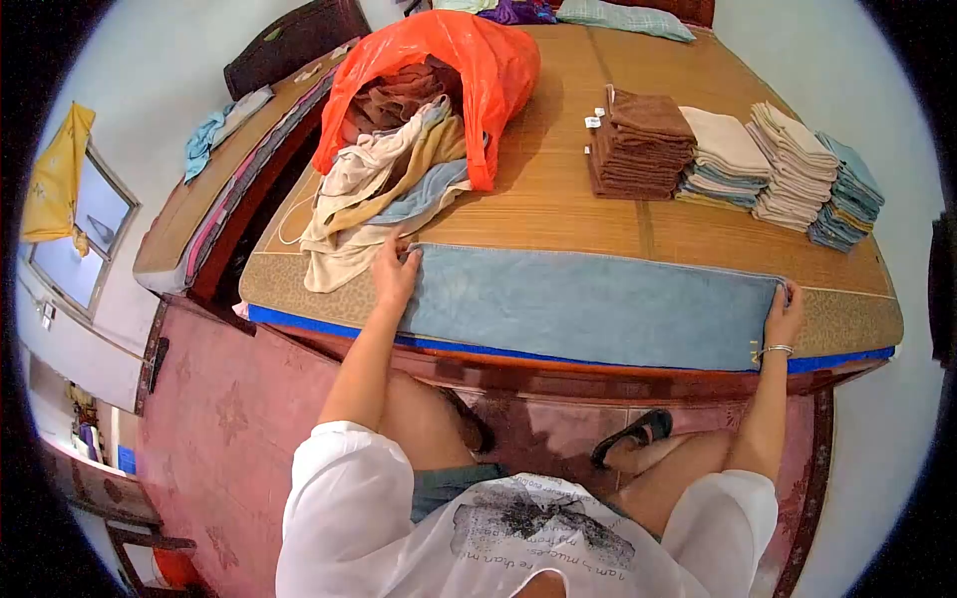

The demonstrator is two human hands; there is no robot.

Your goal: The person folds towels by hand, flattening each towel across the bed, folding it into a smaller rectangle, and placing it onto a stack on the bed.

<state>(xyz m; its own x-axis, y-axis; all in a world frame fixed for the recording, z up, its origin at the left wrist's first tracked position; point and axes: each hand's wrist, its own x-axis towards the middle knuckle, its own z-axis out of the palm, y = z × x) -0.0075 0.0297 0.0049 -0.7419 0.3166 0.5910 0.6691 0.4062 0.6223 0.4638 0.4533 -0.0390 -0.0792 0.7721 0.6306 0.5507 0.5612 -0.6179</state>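
A long blue-grey towel, folded into a wide strip, lies along the near edge of the bed. My left hand pinches its far left corner, thumb against the cloth. At the opposite end, my right hand grips the right edge near the far corner; its fingers are partly hidden. Just beyond my left hand, a loose heap of cream, tan and blue towels spills out of a red plastic bag, with brown cloth still inside.
Folded stacks stand on the mat at the right: brown towels, cream over blue towels, cream towels and blue towels. A pillow lies at the far end. Another bed stands to the left.
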